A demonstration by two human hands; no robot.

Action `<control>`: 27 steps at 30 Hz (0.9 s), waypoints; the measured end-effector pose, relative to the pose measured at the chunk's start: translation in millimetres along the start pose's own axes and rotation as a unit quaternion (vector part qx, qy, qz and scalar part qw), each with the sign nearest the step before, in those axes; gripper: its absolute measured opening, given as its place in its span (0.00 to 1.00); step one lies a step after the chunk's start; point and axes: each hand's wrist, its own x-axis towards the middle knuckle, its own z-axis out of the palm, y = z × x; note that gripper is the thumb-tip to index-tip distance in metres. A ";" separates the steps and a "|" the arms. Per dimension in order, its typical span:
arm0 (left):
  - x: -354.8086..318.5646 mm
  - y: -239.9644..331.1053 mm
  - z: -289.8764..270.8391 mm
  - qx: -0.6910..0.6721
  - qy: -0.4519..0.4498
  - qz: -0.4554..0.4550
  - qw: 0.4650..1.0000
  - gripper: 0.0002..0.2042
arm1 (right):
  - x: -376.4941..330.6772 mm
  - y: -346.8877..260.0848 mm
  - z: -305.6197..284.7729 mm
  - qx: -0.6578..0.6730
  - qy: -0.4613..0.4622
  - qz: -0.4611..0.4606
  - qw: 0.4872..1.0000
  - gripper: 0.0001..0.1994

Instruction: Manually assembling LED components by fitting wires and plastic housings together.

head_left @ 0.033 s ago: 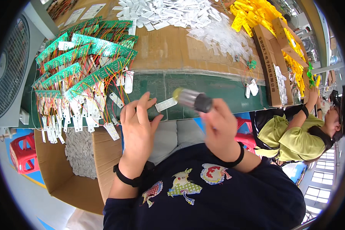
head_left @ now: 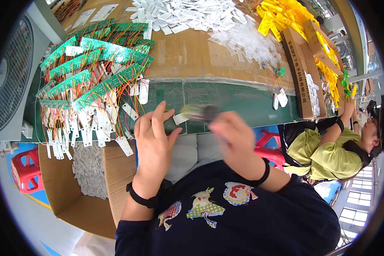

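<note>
On the green table edge lies a small white plate (head_left: 180, 119). The fingertips of my left hand (head_left: 154, 132) rest at its left end, thumb below and fingers spread apart. My right hand (head_left: 235, 136) grips a short cylindrical tool (head_left: 200, 113) with a yellowish end, a shiny middle and a dark end. Motion smears the tool, and its yellowish end is over the right part of the plate. Left of my hands are green circuit boards (head_left: 115, 87) with red and yellow wires and hanging white plates (head_left: 96, 123).
White plastic pieces (head_left: 170, 17) and clear pieces (head_left: 247, 40) are heaped at the back, yellow parts (head_left: 277, 15) at the far right. A carton (head_left: 301, 81) stands right; another open box (head_left: 57, 183) sits below left. A fan (head_left: 13, 72) is at left. A co-worker (head_left: 328, 153) sits right.
My right hand and the tool have moved left and slightly down, so the tool now covers more of the white plate. My left hand has not visibly moved.
</note>
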 end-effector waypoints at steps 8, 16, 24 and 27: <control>-0.3 0.5 -0.4 -0.005 0.002 0.016 1.000 0.32 | 19.3 30.2 3.8 -0.152 0.023 0.021 0.988 0.23; 1.2 12.8 -13.5 -0.030 0.046 0.041 0.998 0.22 | 21.2 21.1 17.5 -0.102 -0.092 -0.047 0.989 0.17; -60.2 -40.9 -81.8 0.085 0.267 -0.019 0.960 0.09 | 34.0 35.7 -94.1 -0.106 0.215 0.068 0.968 0.12; -88.7 -73.0 -93.2 0.148 0.277 -0.076 0.946 0.08 | 25.9 74.6 -140.0 -0.190 0.256 0.152 0.935 0.11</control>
